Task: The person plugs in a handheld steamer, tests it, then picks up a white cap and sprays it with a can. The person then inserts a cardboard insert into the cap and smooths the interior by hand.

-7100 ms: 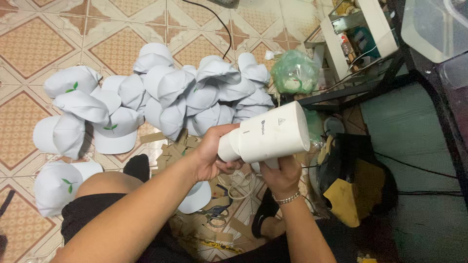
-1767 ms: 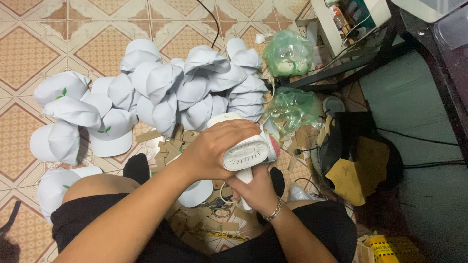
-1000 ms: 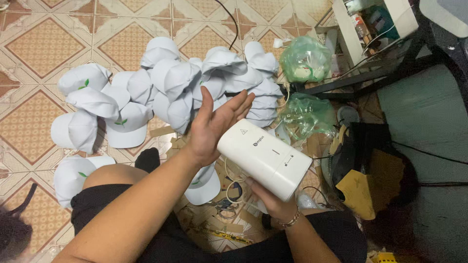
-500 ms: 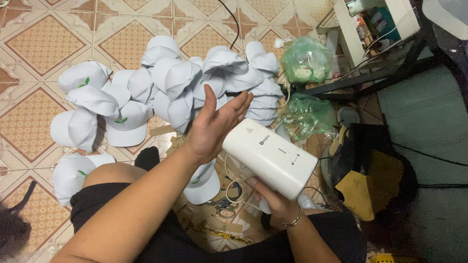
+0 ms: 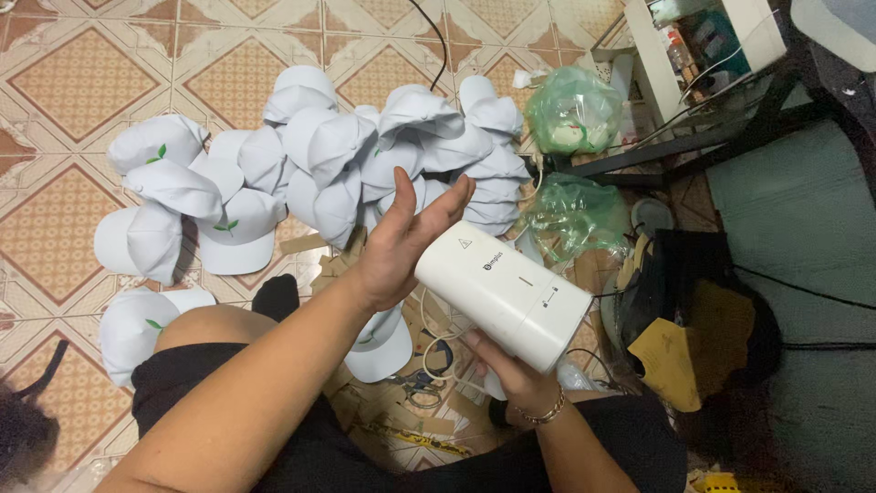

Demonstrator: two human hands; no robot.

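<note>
A heap of white caps (image 5: 310, 173) is spread over the tiled floor (image 5: 73, 82) at the left. The left hand (image 5: 401, 242) is held flat, fingers released, its palm pressed against the end of a white cylindrical device (image 5: 502, 294). The device is gripped from below by the right hand (image 5: 511, 370). Pale contents are seen in two green plastic bags (image 5: 573, 114) further right.

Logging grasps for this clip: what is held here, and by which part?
The right hand grips the white cylinder device from below at its lower end; the left hand lies open against its upper end.
</note>
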